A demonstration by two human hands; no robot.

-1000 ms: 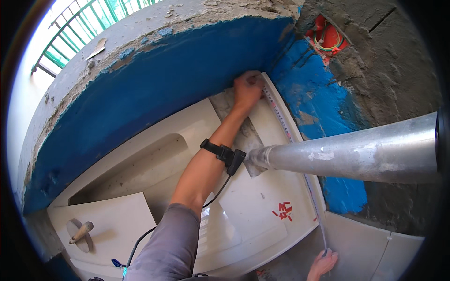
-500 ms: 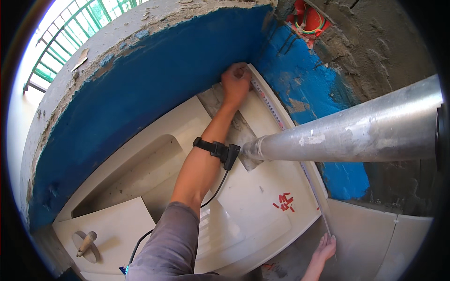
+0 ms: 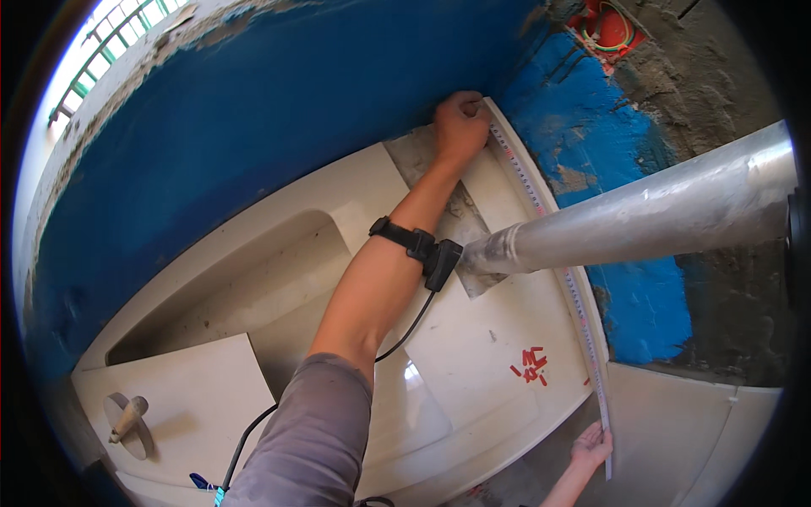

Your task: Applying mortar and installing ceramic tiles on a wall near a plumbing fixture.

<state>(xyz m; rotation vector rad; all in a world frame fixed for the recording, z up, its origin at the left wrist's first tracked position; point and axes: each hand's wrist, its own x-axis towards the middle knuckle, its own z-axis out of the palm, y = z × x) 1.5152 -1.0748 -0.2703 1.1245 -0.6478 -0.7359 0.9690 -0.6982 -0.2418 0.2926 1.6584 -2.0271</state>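
A white tape measure (image 3: 579, 306) is stretched along the right-hand edge of a white moulded, tub-like base (image 3: 338, 182). At the base's far corner, against the blue wall, my left hand (image 3: 461, 133) is closed in a pinch; the tape runs from beside it. Down at the lower right my right hand (image 3: 591, 444) grips the tape, and a short length hangs past its fingers. On my left forearm sits a black strap with a small black device (image 3: 441, 264) and a cable. Red marks (image 3: 530, 366) are drawn on the base's white surface.
A thick silvery pipe (image 3: 642, 211) slants across from a gap in the base. Blue (image 3: 279, 101) and rough grey walls enclose it, with a red box of wires (image 3: 607, 32). A wooden peg (image 3: 128, 419) stands in a white panel (image 3: 198, 380); grey tiles (image 3: 667, 422) adjoin.
The view has shifted, so most of the scene sits further right. My left hand stays at the corner. The tape's lower part has turned, showing more of its marked face near my right hand.
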